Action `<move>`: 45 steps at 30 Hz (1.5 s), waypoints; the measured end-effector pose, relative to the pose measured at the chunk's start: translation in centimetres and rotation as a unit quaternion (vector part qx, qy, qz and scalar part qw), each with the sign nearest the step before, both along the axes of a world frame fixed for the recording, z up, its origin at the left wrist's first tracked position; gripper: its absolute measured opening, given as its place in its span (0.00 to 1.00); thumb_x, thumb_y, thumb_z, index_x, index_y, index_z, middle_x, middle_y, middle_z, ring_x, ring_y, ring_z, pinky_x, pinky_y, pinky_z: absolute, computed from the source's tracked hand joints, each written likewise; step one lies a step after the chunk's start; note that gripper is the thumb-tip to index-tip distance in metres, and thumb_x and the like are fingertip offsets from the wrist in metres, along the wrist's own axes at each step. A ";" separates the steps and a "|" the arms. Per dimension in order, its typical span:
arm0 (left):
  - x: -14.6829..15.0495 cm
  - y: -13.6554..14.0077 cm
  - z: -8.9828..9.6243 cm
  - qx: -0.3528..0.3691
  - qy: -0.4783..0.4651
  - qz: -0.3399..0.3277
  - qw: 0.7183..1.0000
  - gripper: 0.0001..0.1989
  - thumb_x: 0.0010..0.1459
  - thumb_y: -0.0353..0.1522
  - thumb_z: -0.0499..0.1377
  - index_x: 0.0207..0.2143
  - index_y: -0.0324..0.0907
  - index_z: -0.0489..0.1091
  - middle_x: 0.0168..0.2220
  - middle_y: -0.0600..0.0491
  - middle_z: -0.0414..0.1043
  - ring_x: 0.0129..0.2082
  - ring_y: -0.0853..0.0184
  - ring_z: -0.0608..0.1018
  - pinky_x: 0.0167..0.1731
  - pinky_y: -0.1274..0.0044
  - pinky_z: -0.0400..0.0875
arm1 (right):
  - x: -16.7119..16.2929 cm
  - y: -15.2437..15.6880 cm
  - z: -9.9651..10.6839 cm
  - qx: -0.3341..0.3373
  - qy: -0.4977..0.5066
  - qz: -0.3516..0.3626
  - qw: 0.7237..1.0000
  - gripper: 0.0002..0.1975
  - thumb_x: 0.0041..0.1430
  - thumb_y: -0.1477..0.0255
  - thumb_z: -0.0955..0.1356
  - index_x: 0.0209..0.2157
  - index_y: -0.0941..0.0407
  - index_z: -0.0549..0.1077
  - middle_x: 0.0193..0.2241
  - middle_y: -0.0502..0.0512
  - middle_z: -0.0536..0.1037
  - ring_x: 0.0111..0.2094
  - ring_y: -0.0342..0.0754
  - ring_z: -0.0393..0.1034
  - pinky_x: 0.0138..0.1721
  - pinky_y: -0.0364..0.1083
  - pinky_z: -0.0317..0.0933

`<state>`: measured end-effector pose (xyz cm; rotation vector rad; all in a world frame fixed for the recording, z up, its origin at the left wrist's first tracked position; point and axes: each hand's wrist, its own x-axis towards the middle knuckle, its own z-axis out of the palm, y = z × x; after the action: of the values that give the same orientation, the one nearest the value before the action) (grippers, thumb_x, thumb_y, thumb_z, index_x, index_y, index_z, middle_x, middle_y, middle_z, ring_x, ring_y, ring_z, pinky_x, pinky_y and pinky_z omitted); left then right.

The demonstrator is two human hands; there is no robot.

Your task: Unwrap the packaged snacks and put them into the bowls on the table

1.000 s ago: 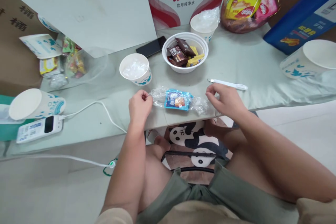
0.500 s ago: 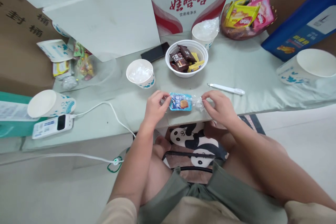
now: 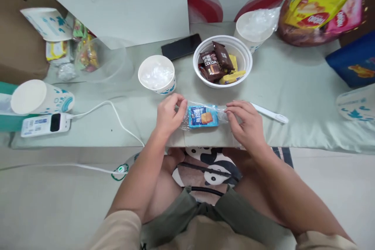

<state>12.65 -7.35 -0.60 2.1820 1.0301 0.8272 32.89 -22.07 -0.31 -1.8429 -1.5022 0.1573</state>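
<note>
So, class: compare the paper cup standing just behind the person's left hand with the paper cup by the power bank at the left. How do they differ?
The standing paper cup is upright, mouth up; the cup by the power bank lies on its side, its flat white end towards the camera. The standing cup holds crumpled clear plastic; the tipped cup's contents cannot be seen. Both are white with blue print and rest on the pale green table.

Both hands have closed inward along the snack packet [image 3: 202, 116] (its clear wrap ends now bunched).
</note>
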 end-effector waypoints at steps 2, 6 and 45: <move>0.1 0.1 0.1 -0.001 -0.002 -0.035 0.999 0.10 0.64 0.37 0.54 0.31 0.45 0.67 0.24 0.56 0.70 0.24 0.68 0.72 0.30 0.76 0.67 | 0.3 0.1 0.6 -0.011 -0.010 -0.027 1.000 0.13 0.69 0.68 0.62 0.36 0.51 0.77 0.38 0.58 0.84 0.46 0.57 0.78 0.52 0.57 0.67; 0.5 0.1 0.6 -0.021 -0.011 -0.073 0.997 0.10 0.64 0.38 0.53 0.31 0.45 0.66 0.20 0.58 0.67 0.20 0.70 0.69 0.25 0.76 0.63 | 0.9 0.3 1.5 -0.045 -0.059 -0.088 0.993 0.15 0.70 0.66 0.60 0.36 0.51 0.77 0.29 0.56 0.82 0.38 0.56 0.78 0.51 0.57 0.64; 1.1 -1.4 0.5 -0.247 -0.140 -0.035 0.958 0.09 0.62 0.28 0.58 0.27 0.42 0.65 0.23 0.58 0.66 0.23 0.72 0.69 0.25 0.79 0.66 | -1.6 0.2 -0.4 0.037 -0.094 0.075 0.992 0.13 0.61 0.76 0.63 0.41 0.51 0.78 0.34 0.57 0.79 0.39 0.54 0.72 0.45 0.54 0.64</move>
<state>13.72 -8.74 -0.07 1.6181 0.8939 0.7273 31.31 -21.90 -0.67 -1.7246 -1.7543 -0.0023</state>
